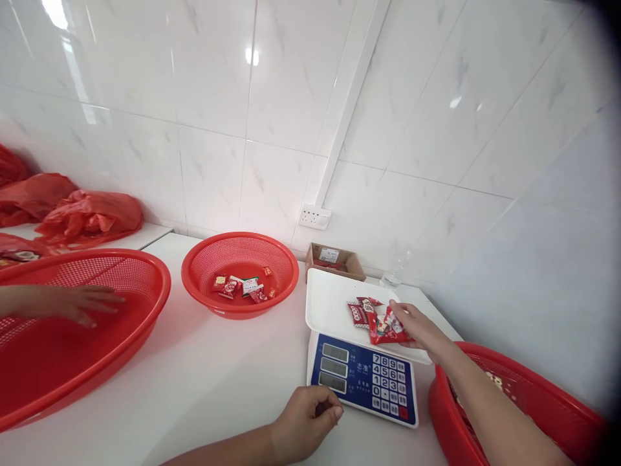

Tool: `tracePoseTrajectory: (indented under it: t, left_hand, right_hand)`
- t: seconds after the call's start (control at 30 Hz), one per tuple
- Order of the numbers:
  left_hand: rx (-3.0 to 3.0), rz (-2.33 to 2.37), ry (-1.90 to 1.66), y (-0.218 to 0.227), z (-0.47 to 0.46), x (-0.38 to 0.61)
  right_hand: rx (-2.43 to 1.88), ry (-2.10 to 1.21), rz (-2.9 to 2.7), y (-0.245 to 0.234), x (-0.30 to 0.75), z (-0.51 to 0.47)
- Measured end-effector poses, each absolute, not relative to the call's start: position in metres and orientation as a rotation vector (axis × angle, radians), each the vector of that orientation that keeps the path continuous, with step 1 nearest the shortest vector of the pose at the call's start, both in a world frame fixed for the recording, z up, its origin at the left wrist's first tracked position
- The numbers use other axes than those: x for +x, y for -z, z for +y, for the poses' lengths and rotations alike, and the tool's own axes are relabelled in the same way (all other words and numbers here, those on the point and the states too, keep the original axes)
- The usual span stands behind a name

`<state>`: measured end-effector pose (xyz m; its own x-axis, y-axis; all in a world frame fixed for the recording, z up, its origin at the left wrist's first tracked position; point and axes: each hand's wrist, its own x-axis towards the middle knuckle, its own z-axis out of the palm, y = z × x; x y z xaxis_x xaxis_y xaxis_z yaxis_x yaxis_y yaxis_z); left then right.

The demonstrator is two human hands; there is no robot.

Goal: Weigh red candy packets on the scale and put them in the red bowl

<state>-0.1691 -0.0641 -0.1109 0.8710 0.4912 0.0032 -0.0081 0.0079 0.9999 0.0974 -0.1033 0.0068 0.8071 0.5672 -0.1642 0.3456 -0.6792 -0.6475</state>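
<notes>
My right hand reaches over the white tray of a blue-faced weighing scale. Its fingers are closed on a small pile of red wrapped candy packets lying on the tray. On the white table, just left of the scale's displays, rests my left hand, curled in a loose fist with nothing visible in it. My right forearm passes over a red basket at the bottom right.
A round red basket with a few candy packets stands behind the scale's left. A large red basket at the left has another person's hand lying flat in it. A small cardboard box, a wall socket and red plastic bags line the tiled wall.
</notes>
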Motion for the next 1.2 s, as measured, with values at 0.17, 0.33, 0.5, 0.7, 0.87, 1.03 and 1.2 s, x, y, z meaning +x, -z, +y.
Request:
tracePoseTrajectory:
  t: [0.17,0.33,0.5,0.7,0.87,1.03,1.2]
  left_hand:
    - [1.531,0.392,-0.400,0.110,-0.063,-0.168]
    - [1.534,0.369,-0.409,0.108,-0.063,-0.168]
    - [1.540,0.356,-0.409,0.108,-0.063,-0.169]
    - [1.550,0.367,-0.397,0.109,-0.063,-0.170]
    - [1.581,0.363,-0.403,0.112,-0.063,-0.168]
    - [1.597,0.383,-0.429,0.116,-0.061,-0.168]
    - [1.629,0.385,-0.437,0.116,-0.062,-0.169]
  right_hand:
    - [-2.504,-0.240,-0.899,-0.003,0.092,-0.100]
    - [-2.520,-0.162,-1.108,0.022,0.075,-0.094]
    - [-2.583,-0.144,-1.091,0.035,0.062,-0.077]
    - [-2.647,-0.143,-0.948,0.030,0.061,-0.053]
    - [-2.569,-0.139,-0.965,0.032,0.056,-0.031]
    - [-2.341,0.122,-0.927,0.009,0.030,-0.040]
    - [-1.702,0.351,-1.040,0.018,-0.015,-0.101]
